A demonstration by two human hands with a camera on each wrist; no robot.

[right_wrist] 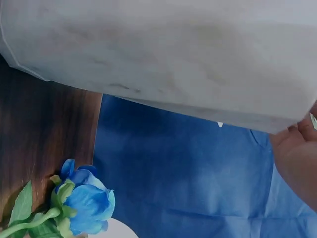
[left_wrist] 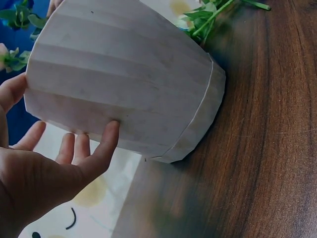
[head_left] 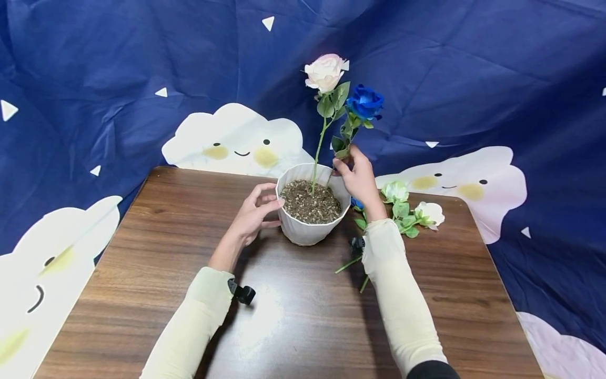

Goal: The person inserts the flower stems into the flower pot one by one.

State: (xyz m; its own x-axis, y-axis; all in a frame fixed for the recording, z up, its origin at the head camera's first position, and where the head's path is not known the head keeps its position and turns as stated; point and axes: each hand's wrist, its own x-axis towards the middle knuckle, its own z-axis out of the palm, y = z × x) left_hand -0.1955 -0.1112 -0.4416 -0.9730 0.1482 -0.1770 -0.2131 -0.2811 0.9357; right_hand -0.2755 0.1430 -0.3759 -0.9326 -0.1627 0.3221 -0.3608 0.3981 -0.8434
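A white ribbed pot [head_left: 307,231] of brown soil [head_left: 310,202] stands on the table. A pale pink rose [head_left: 326,73] rises upright from the soil on a long green stem. My right hand [head_left: 361,176] pinches the upper stem of a blue rose [head_left: 364,102] at the pot's right rim; its lower stem slants down into the pot. On the pot's left side, my left hand [head_left: 255,213] rests with spread fingers, the thumb at the rim. In the left wrist view its fingertips [left_wrist: 113,126] touch the pot wall. The right wrist view shows the right hand [right_wrist: 297,153] partly, beyond the pot.
To the right of the pot, loose flowers lie on the wooden table [head_left: 293,316]: a white rose [head_left: 430,215], a pale green one [head_left: 395,190] and another blue rose [right_wrist: 89,201]. Their stems reach toward me under the right forearm. Behind the table hangs a blue cloth [head_left: 142,47] with clouds.
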